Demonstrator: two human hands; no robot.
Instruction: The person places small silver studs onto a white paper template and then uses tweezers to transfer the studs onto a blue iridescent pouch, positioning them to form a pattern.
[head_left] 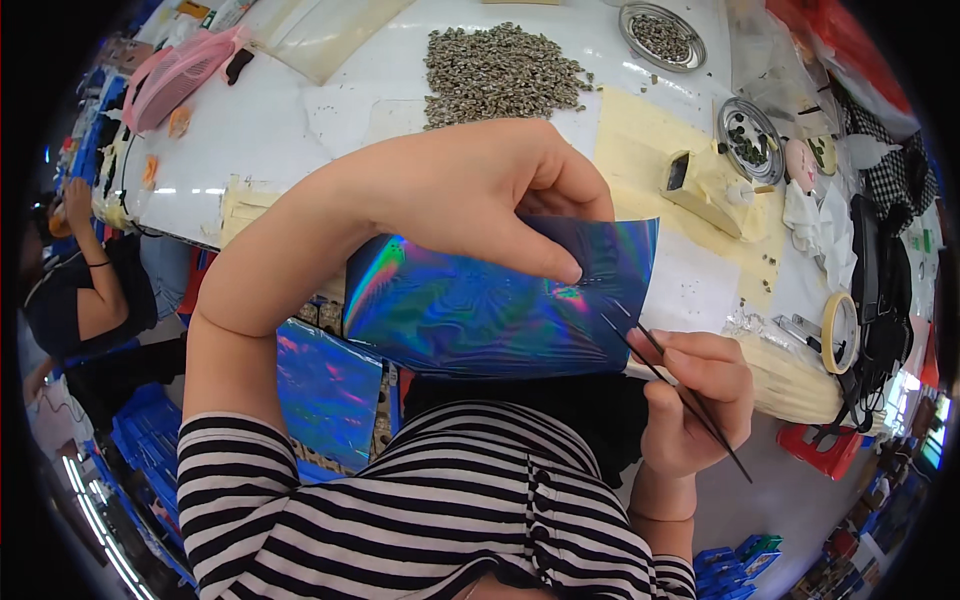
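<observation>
My left hand (490,200) reaches across the table and grips the upper edge of a shiny blue holographic sheet (460,310). Its thumb lies on the sheet's front, while the other fingers curl behind and are partly hidden. In my right hand (705,400) is a pair of dark, thin tweezers (733,458). The tweezers' tips are slightly apart, close to the sheet's right part; whether they touch it I cannot tell. A second holographic sheet (328,395) lies lower left, beside my left forearm.
Beyond my left hand a pile of small metallic pieces (505,75) covers part of the white table (290,125). Round metal dishes (690,58) with small parts, a yellow-wrapped block (715,195) and a tape roll (840,332) stand rightward. A pink basket (185,75) sits far left; another person (95,290) is beyond.
</observation>
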